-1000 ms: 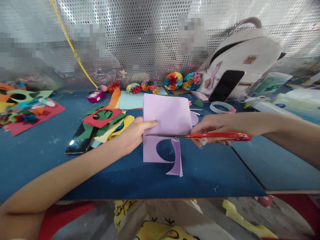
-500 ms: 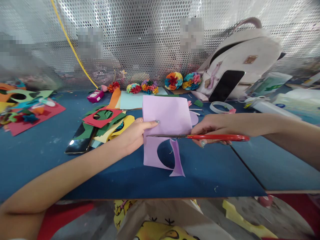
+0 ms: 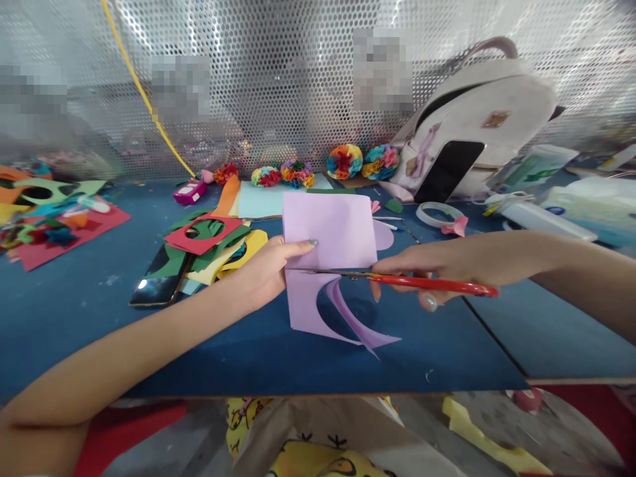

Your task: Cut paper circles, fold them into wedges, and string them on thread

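My left hand [image 3: 273, 268] pinches the left edge of a folded sheet of purple paper [image 3: 330, 228], thumb on top. My right hand [image 3: 422, 268] is closed around the red handles of a pair of scissors [image 3: 437, 285]. Their blades lie level across the paper, just under the upper panel, with the tips close to my left fingers. Below the blades hangs a purple offcut [image 3: 303, 301] with a large rounded hole in it. One narrow strip of it curls away to the right. Behind my right fingers lies a rounded purple piece [image 3: 382, 234].
Left of the paper are a phone [image 3: 158, 281] and scraps with cut-out holes [image 3: 206, 233]. Paper pompom flowers [image 3: 344, 162] line the mesh wall. At the right stand a white backpack [image 3: 491, 112], a black phone [image 3: 450, 171] and a tape roll [image 3: 440, 214].
The right hand and scissors handles have shifted slightly left and tilted down. The cut strip below has swung out to the right. My left hand stays in place.
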The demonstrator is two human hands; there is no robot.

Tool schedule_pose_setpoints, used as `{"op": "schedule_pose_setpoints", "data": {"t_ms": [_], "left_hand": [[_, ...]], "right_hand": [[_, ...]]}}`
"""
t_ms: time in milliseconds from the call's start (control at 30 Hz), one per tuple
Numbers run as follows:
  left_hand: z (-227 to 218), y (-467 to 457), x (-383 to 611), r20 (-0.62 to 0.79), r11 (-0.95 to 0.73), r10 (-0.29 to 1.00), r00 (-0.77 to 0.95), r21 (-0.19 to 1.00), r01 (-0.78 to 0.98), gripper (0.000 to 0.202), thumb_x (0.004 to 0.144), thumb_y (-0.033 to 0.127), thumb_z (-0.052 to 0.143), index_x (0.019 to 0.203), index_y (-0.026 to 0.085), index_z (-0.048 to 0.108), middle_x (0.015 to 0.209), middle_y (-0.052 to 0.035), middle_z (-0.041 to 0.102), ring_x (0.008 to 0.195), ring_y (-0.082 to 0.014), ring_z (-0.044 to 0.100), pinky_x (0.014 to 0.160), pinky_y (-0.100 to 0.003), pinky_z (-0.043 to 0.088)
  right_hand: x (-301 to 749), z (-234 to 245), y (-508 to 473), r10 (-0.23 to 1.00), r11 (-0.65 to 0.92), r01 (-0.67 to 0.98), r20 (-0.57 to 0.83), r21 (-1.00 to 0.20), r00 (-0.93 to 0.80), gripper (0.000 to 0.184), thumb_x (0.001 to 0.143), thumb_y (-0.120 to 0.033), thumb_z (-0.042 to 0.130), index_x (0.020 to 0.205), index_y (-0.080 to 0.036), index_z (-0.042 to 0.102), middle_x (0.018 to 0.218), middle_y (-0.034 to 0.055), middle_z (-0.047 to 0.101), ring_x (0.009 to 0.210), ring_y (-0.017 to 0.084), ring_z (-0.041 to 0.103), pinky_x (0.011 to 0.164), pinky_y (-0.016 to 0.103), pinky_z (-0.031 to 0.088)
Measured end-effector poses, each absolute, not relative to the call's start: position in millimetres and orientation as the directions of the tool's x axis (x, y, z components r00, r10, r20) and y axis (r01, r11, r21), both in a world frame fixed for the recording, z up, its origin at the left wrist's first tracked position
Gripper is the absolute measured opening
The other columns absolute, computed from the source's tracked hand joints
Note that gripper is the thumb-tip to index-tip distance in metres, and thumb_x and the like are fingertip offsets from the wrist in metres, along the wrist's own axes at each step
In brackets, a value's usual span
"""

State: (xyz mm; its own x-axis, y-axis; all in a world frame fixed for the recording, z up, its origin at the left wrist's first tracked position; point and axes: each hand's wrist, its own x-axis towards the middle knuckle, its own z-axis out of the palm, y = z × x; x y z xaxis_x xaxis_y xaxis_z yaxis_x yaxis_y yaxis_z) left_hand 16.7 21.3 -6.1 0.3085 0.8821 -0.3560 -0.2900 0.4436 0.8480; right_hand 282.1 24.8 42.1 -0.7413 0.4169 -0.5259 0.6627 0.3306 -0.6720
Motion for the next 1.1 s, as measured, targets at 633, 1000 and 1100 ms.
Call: {"op": "schedule_pose_setpoints", "data": {"t_ms": [633,1000,1100], "left_hand": [[-7,21,17,-0.356,0.437,0.884,0.302,0.859,-0.265,0.015,0.089,0.006,0.069,0.102,0.008,0.075,0.097,-0.0133,0.079,0.071,-0.0181,0.073,0.065,-0.028,0.059],[-13,32,9,-0.213,0.291,0.927,0.309,0.928,-0.232,0.022,0.088,0.014,0.073,0.110,0.012,0.075,0.112,-0.0129,0.079,0.104,-0.0279,0.076,0.089,-0.038,0.063],[-15,40,7,-0.092,0.169,0.952,0.291,0.953,-0.251,0.024,0.087,0.015,0.072,0.110,0.011,0.076,0.113,-0.0131,0.080,0.112,-0.0293,0.074,0.107,-0.045,0.056]], "right_hand": [[285,31,32,0.449,0.265,0.627,-0.481,-0.732,-0.753,0.047,0.100,-0.065,0.053,0.084,-0.020,0.051,0.071,-0.0046,0.044,0.059,0.009,0.040,0.052,0.023,0.034],[285,27,24,0.547,0.389,0.644,-0.397,-0.659,-0.737,0.036,0.098,-0.046,0.060,0.074,-0.020,0.057,0.066,-0.0052,0.040,0.057,0.009,0.033,0.049,0.025,0.026],[292,20,25,0.592,0.425,0.678,-0.383,-0.600,-0.710,0.031,0.097,-0.041,0.060,0.075,-0.020,0.060,0.066,-0.0039,0.047,0.057,0.010,0.040,0.050,0.025,0.026]]}}
